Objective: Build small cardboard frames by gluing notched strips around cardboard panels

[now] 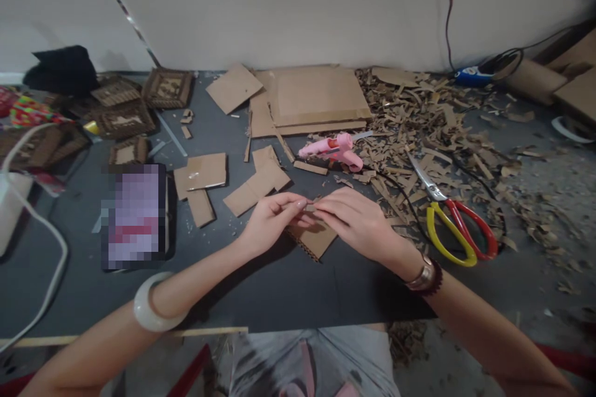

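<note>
Your left hand (275, 222) and your right hand (356, 223) meet at the centre of the frame, both partly curled, thumbs and fingertips pinched close on a small strip of cardboard (311, 207); its full shape is hidden by the fingers. Just below the strip, under your fingertips, a cardboard piece (315, 240) with a ridged edge lies on the dark surface (279, 298).

Left of centre: a folded-looking cardboard bundle (261, 178), then stacked cardboard pieces (206, 172). Farther left, a tablet-like device (135, 217), its screen pixelated; a white cable (58, 279) curves along the left edge.

Above your hands: a pink glue gun (333, 150), lying on its side. Behind it, upper centre, large flat cardboard sheets (319, 96), with a square of cardboard (234, 88) overlapping their left corner.

Right of your right hand: scissors (449, 217), blades slightly parted or closed, cannot tell; one yellow handle, one red. Cardboard scraps (419, 118) spread over the upper right. Upper left: framed cardboard pieces (167, 88) beside a black cloth-like item (61, 71).
</note>
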Demonstrator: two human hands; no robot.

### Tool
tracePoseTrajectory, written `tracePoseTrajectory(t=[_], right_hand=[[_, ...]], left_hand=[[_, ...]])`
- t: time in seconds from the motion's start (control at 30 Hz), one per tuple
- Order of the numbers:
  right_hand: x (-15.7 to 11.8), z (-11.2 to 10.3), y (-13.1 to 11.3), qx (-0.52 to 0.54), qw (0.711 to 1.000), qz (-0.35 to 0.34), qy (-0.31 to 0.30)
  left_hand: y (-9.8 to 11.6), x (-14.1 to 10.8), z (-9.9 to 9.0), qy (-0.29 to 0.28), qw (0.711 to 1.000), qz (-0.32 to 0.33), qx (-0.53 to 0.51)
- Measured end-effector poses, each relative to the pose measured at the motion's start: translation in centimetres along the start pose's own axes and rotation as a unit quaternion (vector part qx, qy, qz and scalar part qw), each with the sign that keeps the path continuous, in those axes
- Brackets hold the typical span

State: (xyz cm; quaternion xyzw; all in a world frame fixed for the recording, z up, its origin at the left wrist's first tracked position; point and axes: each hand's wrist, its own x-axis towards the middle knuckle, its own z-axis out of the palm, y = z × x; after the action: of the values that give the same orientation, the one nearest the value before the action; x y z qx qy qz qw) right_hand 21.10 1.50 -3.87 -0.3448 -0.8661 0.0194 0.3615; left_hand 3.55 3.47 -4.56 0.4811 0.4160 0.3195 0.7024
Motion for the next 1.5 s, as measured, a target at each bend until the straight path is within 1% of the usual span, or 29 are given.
tracePoseTrajectory(t=[0.13, 0.33, 0.43, 0.57, 0.77, 0.97, 1.07, 1.17, 1.23, 1.33, 1.5], right_hand=[[-0.6, 0.4, 0.6, 0.029, 1.000, 0.011, 0.002], [-1.0, 0.5, 0.1, 0.053, 0.998, 0.039, 0.006], [-1.0, 0.6, 0.0, 0.063, 0.997, 0.037, -0.001], [-0.9, 0.6, 0.0, 0.076, 0.996, 0.035, -0.019], [-0.9, 0.6, 0.1, 0.094, 0.994, 0.027, -0.047], [-1.1, 0.4, 0.3, 0.080, 0.991, 0.015, -0.108], [-1.2, 0.4, 0.4, 0.079, 0.992, 0.010, -0.103], [-1.3, 0.4, 0.5, 0.077, 0.994, 0.004, -0.075], [-1.3, 0.4, 0.5, 0.069, 0.996, -0.003, -0.057], [-1.1, 0.4, 0.5, 0.044, 0.998, -0.011, -0.037], [-0.8, 0.3, 0.3, -0.063, 0.998, 0.001, -0.027]], left_hand=[[-0.2, -0.1, 0.0, -0.022, 1.000, 0.008, 0.002], [-0.2, -0.3, -0.1, -0.038, 0.999, 0.009, 0.019], [-0.2, -0.4, -0.1, -0.041, 0.999, 0.006, 0.029], [-0.2, -0.4, -0.2, -0.046, 0.998, 0.007, 0.033], [-0.1, -0.5, -0.1, -0.044, 0.999, -0.009, 0.028], [-0.1, -0.4, 0.0, -0.043, 0.999, -0.021, 0.016], [-0.2, -0.3, -0.1, -0.048, 0.998, -0.027, 0.011], [-0.2, -0.3, -0.1, -0.048, 0.998, -0.027, 0.015], [-0.1, -0.3, -0.1, -0.045, 0.998, -0.016, 0.043], [-0.1, -0.6, -0.1, -0.047, 0.992, 0.025, 0.113], [0.0, -1.0, -0.1, -0.048, 0.975, 0.091, 0.197]])
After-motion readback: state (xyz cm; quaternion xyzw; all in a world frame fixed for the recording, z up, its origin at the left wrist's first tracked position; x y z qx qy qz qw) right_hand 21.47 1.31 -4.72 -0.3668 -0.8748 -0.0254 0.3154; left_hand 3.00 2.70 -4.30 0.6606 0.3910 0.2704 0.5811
